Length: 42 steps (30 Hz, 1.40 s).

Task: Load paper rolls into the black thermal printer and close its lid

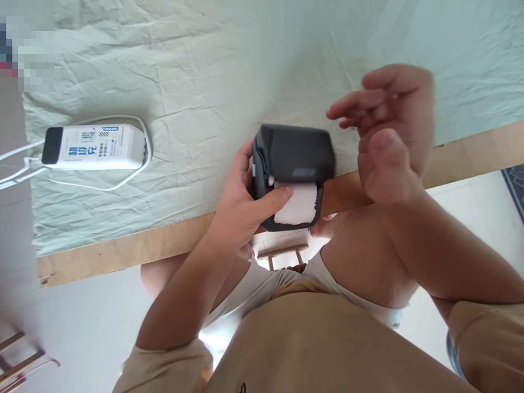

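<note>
My left hand (241, 204) holds a small black device (301, 153) at the table's front edge, its fingers behind the left side. Its thumb presses on white paper (298, 204) with a ragged edge, which shows below the device's dark cover. To the right, my right hand (388, 125) is raised above the cloth, apart from the device. Its fingers are bent and spread, somewhat blurred, with nothing seen between them.
A pale green cloth (196, 98) covers the table, whose bare wooden edge (123, 245) runs along the front. At the left lies a white box-shaped item (102, 146) with a black end and white cables. Wooden rungs (20, 365) show at lower left.
</note>
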Tool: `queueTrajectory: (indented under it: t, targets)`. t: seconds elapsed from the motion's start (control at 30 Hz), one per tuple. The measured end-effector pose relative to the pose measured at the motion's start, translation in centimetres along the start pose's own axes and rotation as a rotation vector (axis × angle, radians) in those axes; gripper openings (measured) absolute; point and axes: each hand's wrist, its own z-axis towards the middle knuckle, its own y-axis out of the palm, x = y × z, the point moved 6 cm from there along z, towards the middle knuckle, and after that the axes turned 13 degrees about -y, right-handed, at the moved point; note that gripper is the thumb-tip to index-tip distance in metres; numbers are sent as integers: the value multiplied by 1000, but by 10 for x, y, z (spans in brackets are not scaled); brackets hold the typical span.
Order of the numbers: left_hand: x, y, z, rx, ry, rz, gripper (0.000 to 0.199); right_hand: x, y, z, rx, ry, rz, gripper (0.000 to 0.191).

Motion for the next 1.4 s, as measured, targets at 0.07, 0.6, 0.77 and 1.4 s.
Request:
queueTrajectory:
  t: [0.07,0.6,0.77,1.4]
  targets:
    - [0,-1,1,-1,0,-13,86,5,6,-5,-118,102,-2,49]
    - [4,8,-3,4,-73,-51,47,11,24,-9,-607,136,-164,67]
    - [4,9,-2,18,-25,-89,44,9,24,-8,-602,188,-174,75]
    - [3,11,-6,26,-54,-62,45,15,21,-3,-523,260,-180,81]
